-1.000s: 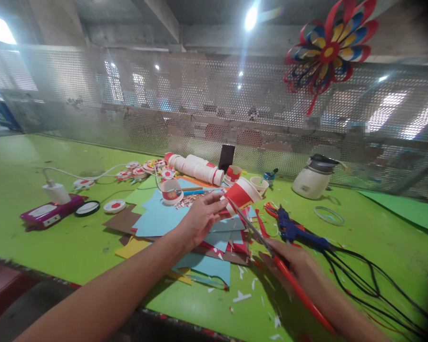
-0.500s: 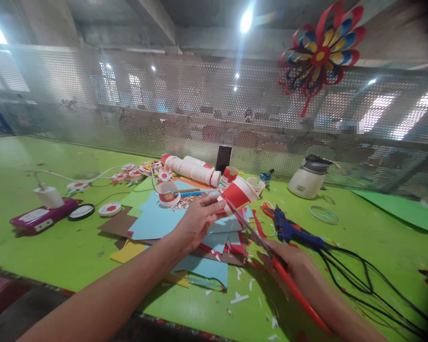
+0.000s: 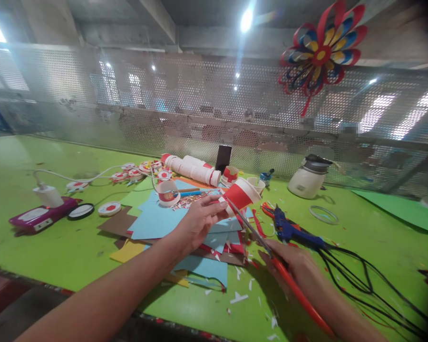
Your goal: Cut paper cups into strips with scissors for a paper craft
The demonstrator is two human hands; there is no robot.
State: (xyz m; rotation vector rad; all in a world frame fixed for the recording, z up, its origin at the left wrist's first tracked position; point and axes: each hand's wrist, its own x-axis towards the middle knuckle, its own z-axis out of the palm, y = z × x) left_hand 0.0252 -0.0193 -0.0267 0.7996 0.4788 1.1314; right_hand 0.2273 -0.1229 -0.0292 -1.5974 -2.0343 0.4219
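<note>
My left hand (image 3: pixel 199 219) grips a red and white paper cup (image 3: pixel 241 194) by its lower end, the cup tilted with its rim to the upper right. Closed around the red handles of a pair of scissors (image 3: pixel 280 270) is my right hand (image 3: pixel 296 266). The scissor blades point up and left, and their tips meet the cup's side beside my left fingers. Below the cup lies a pile of coloured paper sheets (image 3: pixel 164 221), light blue on top, with brown and yellow beneath.
A blue glue gun (image 3: pixel 288 227) with black cords lies to the right, before a white kettle (image 3: pixel 308 179). Stacked paper cups (image 3: pixel 192 170) and a phone (image 3: pixel 223 158) are behind. At left sits a purple power strip (image 3: pixel 43 214). Paper scraps (image 3: pixel 238 298) litter the green table (image 3: pixel 103 251).
The cup has shifted very slightly to the right in my left hand. Both hands otherwise keep nearly the same place, with the scissor tips still at the cup.
</note>
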